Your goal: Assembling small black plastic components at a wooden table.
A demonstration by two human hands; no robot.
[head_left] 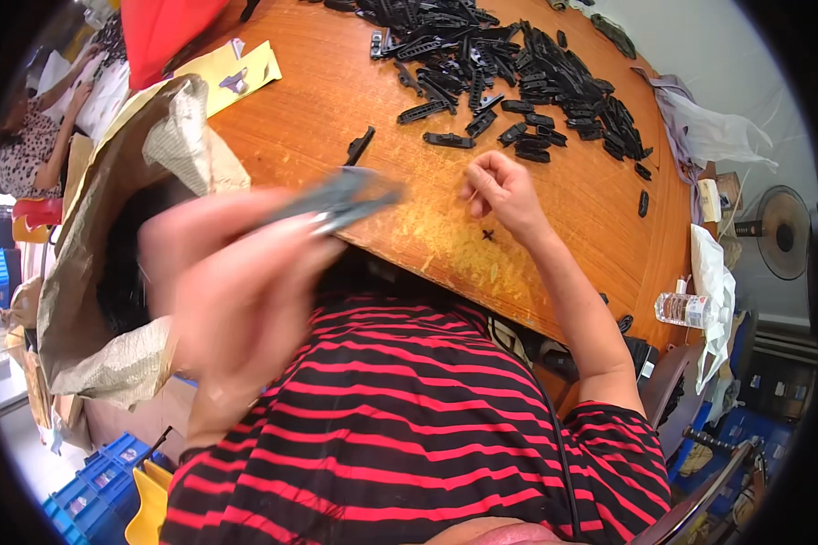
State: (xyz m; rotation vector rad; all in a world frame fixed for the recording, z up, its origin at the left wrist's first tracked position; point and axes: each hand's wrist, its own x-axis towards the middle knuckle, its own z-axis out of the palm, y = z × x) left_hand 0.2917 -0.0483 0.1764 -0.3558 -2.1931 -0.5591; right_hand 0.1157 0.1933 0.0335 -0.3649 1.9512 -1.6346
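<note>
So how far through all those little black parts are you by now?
Hard to tell what is finished. In hand: the left hand holds a blurred grey piece, while the right hand pinches something tiny. Left: a big heap of black parts covers the wooden table.

Short-sleeved shirt (409,427), red-and-black stripes

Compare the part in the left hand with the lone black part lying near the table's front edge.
The part in the left hand is a grey piece, motion-blurred and lifted off the table; the lone black part is sharp and lies still on the wooden table. The grey piece looks paler and larger, though it is nearer the camera. Both are slim and elongated.
</note>
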